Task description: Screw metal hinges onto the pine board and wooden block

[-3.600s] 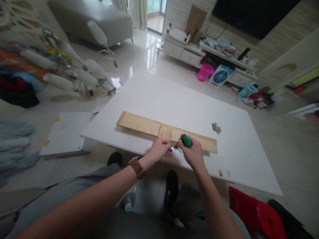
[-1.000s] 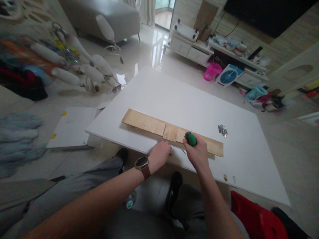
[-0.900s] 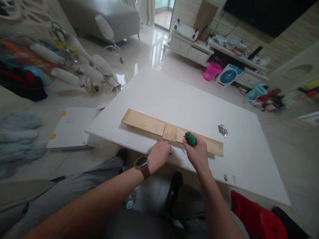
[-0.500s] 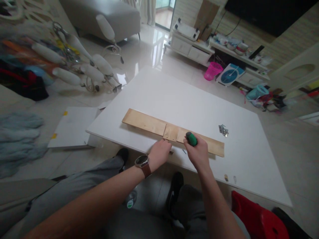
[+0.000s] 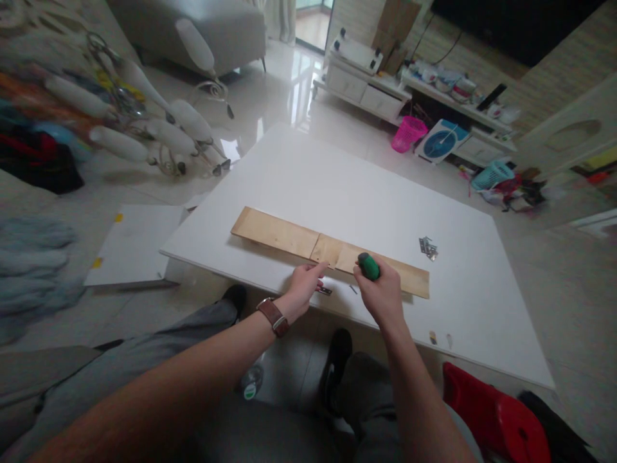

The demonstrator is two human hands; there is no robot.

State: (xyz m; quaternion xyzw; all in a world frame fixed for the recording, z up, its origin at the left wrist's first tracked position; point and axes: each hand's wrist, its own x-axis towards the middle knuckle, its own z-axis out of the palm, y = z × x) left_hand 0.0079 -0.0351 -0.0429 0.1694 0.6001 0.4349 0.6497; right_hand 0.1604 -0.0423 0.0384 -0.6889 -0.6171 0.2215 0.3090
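A long light plywood board (image 5: 274,235) lies across the white panel, a short wooden piece (image 5: 328,247) crossing its middle. My left hand (image 5: 304,286), a brown-strapped watch on its wrist, is at the front edge of that short piece. Its thumb side rests on the wood and the other fingers curl below the edge. In my right hand (image 5: 380,289) is a screwdriver with a green handle (image 5: 369,265), held over the board right of the middle; its tip is hidden. A small metal plate (image 5: 324,291) and a thin screw (image 5: 353,289) lie near my hands.
The large white panel (image 5: 357,186) serves as the work surface. Metal brackets (image 5: 428,248) are heaped at its right, small parts (image 5: 432,337) near its front edge. A red stool (image 5: 491,411) stands at lower right, a clear bottle (image 5: 251,379) on the floor, a lamp (image 5: 168,135) at left.
My left hand has turned at the wrist, so its watch face no longer shows and the strap does. Its fingers have opened out onto the wood's edge. The right hand keeps the screwdriver in place.
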